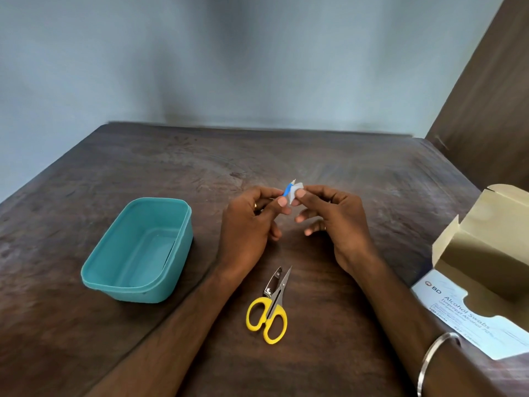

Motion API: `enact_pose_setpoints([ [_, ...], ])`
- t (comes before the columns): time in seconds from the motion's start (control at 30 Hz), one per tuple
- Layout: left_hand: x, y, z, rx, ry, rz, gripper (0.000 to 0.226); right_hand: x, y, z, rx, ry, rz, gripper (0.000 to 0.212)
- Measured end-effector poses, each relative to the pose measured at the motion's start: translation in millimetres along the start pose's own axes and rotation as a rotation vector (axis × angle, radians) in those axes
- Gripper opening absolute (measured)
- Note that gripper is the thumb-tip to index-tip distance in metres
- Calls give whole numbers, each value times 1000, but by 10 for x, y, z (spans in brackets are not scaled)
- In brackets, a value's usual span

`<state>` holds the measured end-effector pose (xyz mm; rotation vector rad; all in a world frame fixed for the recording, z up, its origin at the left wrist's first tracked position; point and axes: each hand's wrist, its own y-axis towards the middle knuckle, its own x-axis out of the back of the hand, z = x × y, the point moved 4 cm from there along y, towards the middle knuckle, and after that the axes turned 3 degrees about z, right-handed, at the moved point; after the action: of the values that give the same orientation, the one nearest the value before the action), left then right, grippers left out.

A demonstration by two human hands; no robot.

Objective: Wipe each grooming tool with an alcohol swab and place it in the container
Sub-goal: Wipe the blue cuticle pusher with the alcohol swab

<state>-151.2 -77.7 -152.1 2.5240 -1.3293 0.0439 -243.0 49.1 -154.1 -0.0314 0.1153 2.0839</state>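
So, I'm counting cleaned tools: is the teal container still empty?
Empty: the teal container shows only its bare floor; scissors and nail clipper lie outside.

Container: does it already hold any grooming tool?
No. The teal container is empty; the scissors and clipper lie on the table.

Showing as dark worn wood, matt and scuffed: the table (114, 173). Looking like smooth teal plastic with a soft sheen: the tub (137, 250). Gleaming as bright metal with glossy yellow plastic handles, the scissors (270, 308); appearing as plain matt cardboard, the box (483, 253).
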Motion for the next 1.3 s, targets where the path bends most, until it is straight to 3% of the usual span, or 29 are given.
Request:
enact_pose_setpoints([
  [0.27,-37,-29,-7,-21,-14,95,12,-43,-25,-5,29,7,86,17],
  [0.43,-109,-48,22,-5,-25,137,14,-24,-12,-5,31,122,-2,18],
  [0.53,-128,-66,36,-26,42,118,10,6,-14,-18,9,164,-32,18],
  [0.7,-128,-83,48,-20,148,51,20,-85,-42,-5,33,133,12,18],
  [1.0,-102,-59,40,209,-237,298,32,-191,-80,31,83,70,105,16],
  [1.3,-23,-44,83,299,-356,422,30,-229,-86,-11,44,95,234,17],
])
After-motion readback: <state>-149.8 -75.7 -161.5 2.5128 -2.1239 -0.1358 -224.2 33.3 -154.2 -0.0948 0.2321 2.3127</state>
